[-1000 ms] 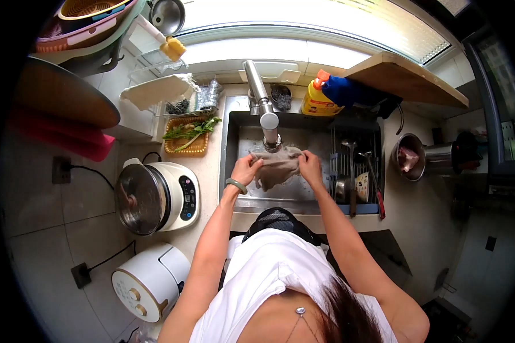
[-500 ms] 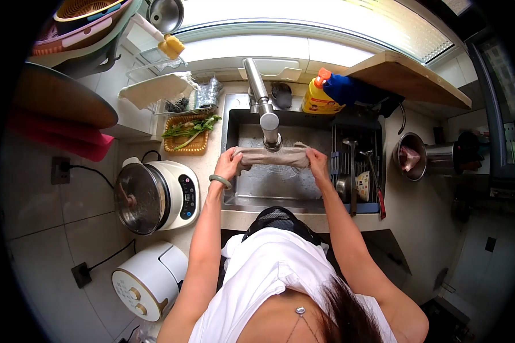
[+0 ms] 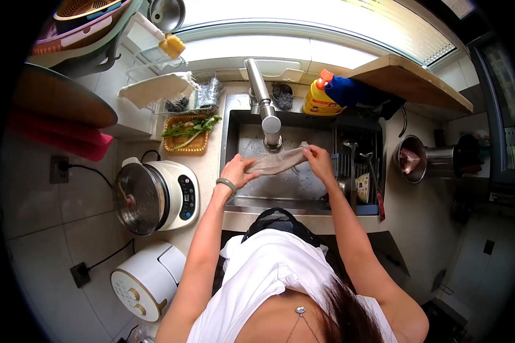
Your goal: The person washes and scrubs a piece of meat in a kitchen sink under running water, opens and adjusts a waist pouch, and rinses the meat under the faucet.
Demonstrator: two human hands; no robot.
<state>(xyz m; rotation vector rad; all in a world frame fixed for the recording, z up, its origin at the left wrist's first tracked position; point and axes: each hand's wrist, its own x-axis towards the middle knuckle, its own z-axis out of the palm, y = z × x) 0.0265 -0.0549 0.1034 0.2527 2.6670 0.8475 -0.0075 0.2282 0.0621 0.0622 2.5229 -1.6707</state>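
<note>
Presently, cloth (image 3: 277,162): stretched over the sink (image 3: 280,193), between its side edges, presumably so drips fall inside.
Left hand (image 3: 237,172): fingers loosely closed on one end.
Right hand (image 3: 319,162): fingers pinched on the other, apparently for tension.

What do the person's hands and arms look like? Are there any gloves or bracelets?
No gloves: both the left hand and the right hand are bare. A smooth, rounded, grey-green bangle circles the left wrist; none shows on the right. The arms are uncovered up to near the shoulders, where the white top begins.
</note>
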